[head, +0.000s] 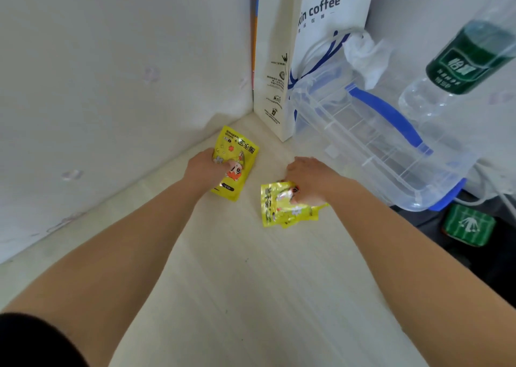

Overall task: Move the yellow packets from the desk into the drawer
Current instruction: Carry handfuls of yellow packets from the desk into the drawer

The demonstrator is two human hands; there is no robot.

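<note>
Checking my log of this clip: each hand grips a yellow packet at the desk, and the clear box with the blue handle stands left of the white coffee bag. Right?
Not quite. The head view shows the clear box right of the coffee bag, not left. The rest holds: the left hand grips one yellow packet, the right hand a second packet.

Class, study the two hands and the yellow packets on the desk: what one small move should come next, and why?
Probably lift both hands slightly off the desk. The left hand grips the corner packet, thumb on top, and the right hand pinches the overlapping packets, yet all seem to rest on the desk. The drawer is not in view.
</note>
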